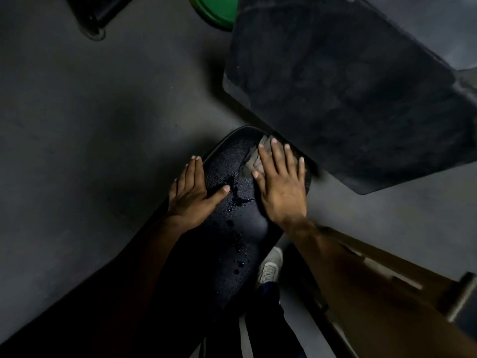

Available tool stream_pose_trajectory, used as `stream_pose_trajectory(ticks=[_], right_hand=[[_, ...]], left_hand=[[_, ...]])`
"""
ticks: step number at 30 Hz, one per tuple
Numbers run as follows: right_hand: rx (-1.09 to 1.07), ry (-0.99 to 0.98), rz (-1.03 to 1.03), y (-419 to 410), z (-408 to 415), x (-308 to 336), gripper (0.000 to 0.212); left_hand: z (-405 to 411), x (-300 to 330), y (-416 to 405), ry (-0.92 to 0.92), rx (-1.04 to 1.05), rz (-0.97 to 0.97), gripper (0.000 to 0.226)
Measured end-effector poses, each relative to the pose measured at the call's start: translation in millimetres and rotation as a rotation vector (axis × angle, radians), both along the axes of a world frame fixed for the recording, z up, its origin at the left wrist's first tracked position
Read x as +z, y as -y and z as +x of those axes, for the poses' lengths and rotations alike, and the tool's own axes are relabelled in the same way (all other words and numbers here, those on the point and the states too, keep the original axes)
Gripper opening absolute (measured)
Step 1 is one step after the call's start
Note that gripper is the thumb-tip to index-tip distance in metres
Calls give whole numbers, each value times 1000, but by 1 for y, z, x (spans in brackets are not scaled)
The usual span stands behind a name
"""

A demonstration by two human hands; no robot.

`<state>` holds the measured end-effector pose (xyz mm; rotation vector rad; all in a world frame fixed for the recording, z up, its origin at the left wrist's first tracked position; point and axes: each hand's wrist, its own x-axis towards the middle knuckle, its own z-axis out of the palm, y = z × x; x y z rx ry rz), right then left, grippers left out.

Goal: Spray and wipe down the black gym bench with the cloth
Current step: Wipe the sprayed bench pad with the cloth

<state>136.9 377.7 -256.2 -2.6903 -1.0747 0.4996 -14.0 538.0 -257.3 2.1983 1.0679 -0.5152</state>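
Observation:
The black gym bench (pixel 232 244) runs from the bottom left up to a rounded end at the middle of the view, its pad speckled with spray droplets. A grey cloth (pixel 251 157) lies on the pad near that far end. My right hand (pixel 281 184) presses flat on the cloth, fingers spread, covering most of it. My left hand (pixel 192 192) rests on the bench's left edge, fingers straight and the thumb lying across the wet pad. No spray bottle is in sight.
A large black pad (pixel 348 86) of another machine overhangs the bench's far end at the upper right. A green disc (pixel 214 11) sits at the top. A brown frame bar (pixel 387 275) crosses the lower right. My white shoe (pixel 269 267) stands beside the bench on the grey floor (pixel 90 125).

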Motion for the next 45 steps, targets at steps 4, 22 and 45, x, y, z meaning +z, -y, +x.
stream_pose_trajectory(ticks=[4, 22, 45], right_hand=[[-259, -117, 74, 47, -31, 1, 60], [65, -121, -45, -86, 30, 1, 58], [512, -22, -66, -54, -60, 7, 59]], left_hand=[[0, 3, 2, 1, 11, -3, 104], [0, -1, 0, 14, 8, 2, 125], [-34, 35, -20, 373, 509, -594, 83]])
